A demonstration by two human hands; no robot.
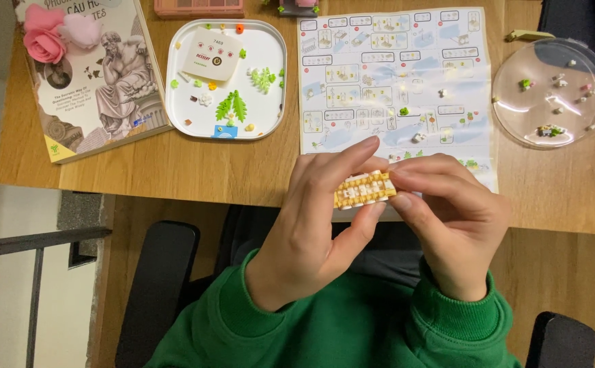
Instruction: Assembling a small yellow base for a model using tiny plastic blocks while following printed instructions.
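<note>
Holding: both hands were clamped on one small yellow-and-white brick assembly [364, 189], raised just above the near table edge [174, 197].
Left hand: the left hand [311, 232] was closed on the piece's left end, thumb beneath, fingers curled over the top.
Right hand: the right hand [447, 225] pinched the opposite end, fingertips meeting the left hand's over it.
Axis: the piece's long axis ran left to right, tilted up slightly toward the right hand, square between both palms, neither hand nearer.
Just beyond the fingers: a folded instruction sheet [393, 75] lay flat, a few tiny loose bits on it.
Further off, left-hand side: a white rounded tray [270, 34] carried green leaf pieces and a small cream packet.
Further off, right-hand side: a clear round dish [549, 92] held scattered tiny parts.
Far beyond the left hand: a book [93, 82] with pink fabric flowers [55, 34] on its corner.
</note>
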